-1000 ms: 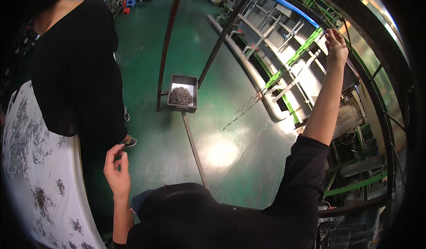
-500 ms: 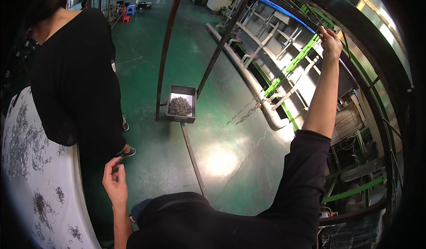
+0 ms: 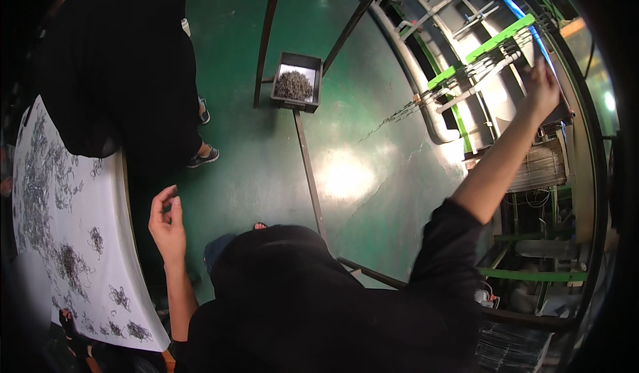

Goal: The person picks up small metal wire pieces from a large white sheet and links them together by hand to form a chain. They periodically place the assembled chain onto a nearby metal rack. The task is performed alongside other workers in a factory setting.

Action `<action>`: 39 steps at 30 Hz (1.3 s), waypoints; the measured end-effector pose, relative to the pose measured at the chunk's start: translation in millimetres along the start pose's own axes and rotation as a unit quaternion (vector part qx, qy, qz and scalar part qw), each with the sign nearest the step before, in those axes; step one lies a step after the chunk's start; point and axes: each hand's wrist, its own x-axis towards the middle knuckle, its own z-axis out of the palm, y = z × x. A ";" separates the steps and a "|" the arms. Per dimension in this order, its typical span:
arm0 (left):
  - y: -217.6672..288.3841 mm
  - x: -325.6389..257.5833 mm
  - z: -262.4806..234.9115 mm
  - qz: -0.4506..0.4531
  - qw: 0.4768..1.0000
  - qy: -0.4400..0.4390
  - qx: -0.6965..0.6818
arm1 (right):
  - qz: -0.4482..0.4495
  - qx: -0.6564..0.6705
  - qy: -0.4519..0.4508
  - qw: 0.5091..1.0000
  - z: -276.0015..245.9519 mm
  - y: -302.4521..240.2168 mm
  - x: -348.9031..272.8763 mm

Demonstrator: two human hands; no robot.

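My left hand (image 3: 168,230) is raised between the white table and my body, thumb and bent fingers a little apart, holding nothing. My right hand (image 3: 543,95) reaches out to the far right, its fingers smeared by motion. Close by it, a bright green bar (image 3: 500,38) slants through the air, with dark chain-like strands (image 3: 426,99) trailing from it toward the lower left. Whether my right fingers touch the strands or hold anything is unclear.
A white table (image 3: 113,240) with dark wire-like clumps (image 3: 70,261) stands left. Beside it is a person in black (image 3: 126,60). A grey bin (image 3: 297,80) of dark small pieces sits between metal posts on the green floor. Pale pipes (image 3: 409,53) run along the right.
The view has tipped downward. My right hand has moved down and away from the upper end of the green bar, which now lies flatter. My left hand keeps its shape.
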 end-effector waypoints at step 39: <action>-49.2 -68.1 -73.2 -0.164 0.973 0.022 0.162 | 0.300 -0.147 -0.039 0.942 76.9 218.0 -442.2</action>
